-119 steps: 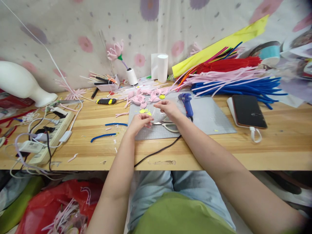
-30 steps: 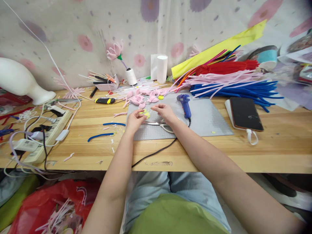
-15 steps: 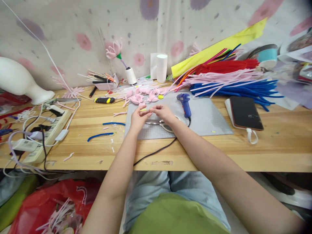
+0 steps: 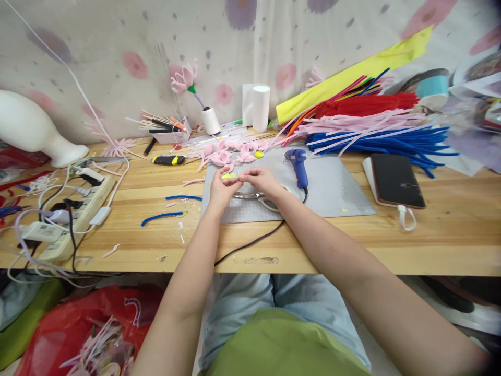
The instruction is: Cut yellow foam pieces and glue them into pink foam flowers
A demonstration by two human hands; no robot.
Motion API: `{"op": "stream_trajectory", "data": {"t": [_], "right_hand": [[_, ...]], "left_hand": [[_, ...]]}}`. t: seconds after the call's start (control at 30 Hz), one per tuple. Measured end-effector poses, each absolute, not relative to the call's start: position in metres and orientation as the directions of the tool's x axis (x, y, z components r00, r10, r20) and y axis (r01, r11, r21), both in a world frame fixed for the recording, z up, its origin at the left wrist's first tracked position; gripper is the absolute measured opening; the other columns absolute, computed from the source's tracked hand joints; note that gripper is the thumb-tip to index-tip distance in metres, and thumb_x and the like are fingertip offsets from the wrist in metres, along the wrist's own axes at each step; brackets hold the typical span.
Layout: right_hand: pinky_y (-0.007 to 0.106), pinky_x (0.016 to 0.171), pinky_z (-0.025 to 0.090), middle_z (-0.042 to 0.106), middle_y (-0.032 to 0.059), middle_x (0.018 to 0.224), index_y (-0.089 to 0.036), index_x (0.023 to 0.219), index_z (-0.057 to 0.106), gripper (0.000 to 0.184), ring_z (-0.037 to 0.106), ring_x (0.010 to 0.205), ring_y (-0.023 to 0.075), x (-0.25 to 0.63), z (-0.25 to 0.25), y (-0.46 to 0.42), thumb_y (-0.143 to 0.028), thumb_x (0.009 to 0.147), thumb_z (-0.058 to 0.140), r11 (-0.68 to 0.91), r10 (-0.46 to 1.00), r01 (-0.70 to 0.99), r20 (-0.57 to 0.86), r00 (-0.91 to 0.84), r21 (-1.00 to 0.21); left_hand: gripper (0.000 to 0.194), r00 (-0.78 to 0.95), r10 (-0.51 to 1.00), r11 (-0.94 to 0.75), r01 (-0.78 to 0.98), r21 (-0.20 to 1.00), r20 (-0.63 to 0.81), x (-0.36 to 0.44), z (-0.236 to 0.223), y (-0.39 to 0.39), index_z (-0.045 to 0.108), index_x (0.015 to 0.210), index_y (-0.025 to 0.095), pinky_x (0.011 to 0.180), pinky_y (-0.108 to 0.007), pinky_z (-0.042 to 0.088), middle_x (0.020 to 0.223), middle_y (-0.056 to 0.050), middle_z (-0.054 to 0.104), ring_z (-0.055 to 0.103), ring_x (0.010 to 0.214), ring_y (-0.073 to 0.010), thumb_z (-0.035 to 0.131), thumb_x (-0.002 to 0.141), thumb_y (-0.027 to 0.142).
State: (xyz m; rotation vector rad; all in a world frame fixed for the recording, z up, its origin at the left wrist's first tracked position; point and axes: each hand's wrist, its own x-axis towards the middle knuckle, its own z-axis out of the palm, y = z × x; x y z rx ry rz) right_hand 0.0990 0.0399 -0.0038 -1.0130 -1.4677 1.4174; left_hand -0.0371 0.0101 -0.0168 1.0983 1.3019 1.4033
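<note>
Over the grey cutting mat [image 4: 332, 193] my two hands meet at the fingertips. The fingers of my left hand [image 4: 222, 189] are curled in a pinch, with a bit of yellow [image 4: 229, 176] showing beside them; whether they hold it or it lies behind them is unclear. My right hand [image 4: 261, 183] is closed in a pinch against the left fingertips, and whatever is between them is too small to name. Scissors [image 4: 270, 203] lie on the mat below my right hand, partly covered by it. Pink pipe-cleaner petals [image 4: 221, 156] rest just beyond my hands.
A blue glue gun [image 4: 297, 167] sits on the mat, its cord running to the table's front edge. Bundled blue pipe cleaners [image 4: 376, 142] lie at the back right, near a dark phone [image 4: 395, 180]. A power strip [image 4: 78, 219] and a utility knife [image 4: 168, 160] are leftward.
My left fingers have shifted slightly, and more of the yellow bit shows beside them. Both hands stay together over the mat.
</note>
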Motion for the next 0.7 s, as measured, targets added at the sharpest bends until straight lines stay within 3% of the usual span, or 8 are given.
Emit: {"op": "stream_trajectory", "data": {"t": [0.37,0.57,0.7], "right_hand": [[0.026,0.067,0.041,0.064,0.0012,0.065,-0.016,0.062,0.065,0.024,0.054,0.066,0.0125,0.099,-0.003,0.039,-0.039,0.057,0.068,0.116,0.926,-0.015,0.113,-0.360,-0.993],[0.023,0.053,0.034,0.060,-0.0013,0.070,-0.017,0.078,0.067,0.034,0.044,0.058,0.0081,0.100,-0.002,0.040,-0.048,0.063,0.063,0.079,0.959,-0.012,0.079,-0.272,-0.997],[0.024,0.062,0.040,0.062,-0.0001,0.072,-0.017,0.074,0.065,0.031,0.051,0.066,0.0104,0.099,-0.003,0.040,-0.045,0.062,0.067,0.132,0.921,-0.029,0.134,-0.366,-0.991]], "left_hand": [[0.061,-0.191,0.981,-0.041,-0.086,0.995,0.024,-0.035,-0.013,0.007,0.044,0.102,0.019,0.064,-0.027,0.045,0.062,0.004,0.063,0.059,0.056,-0.0113,0.076,0.050,0.023],[0.060,-0.212,0.976,0.020,-0.143,0.989,-0.050,-0.038,-0.005,0.004,0.040,0.094,0.020,0.065,-0.030,0.046,0.063,0.004,0.062,0.060,0.058,-0.0130,0.077,0.047,0.023],[0.059,-0.206,0.977,0.023,-0.164,0.986,-0.057,-0.039,-0.005,0.003,0.038,0.092,0.020,0.067,-0.031,0.047,0.062,0.005,0.061,0.061,0.058,-0.0130,0.077,0.047,0.022]]}}
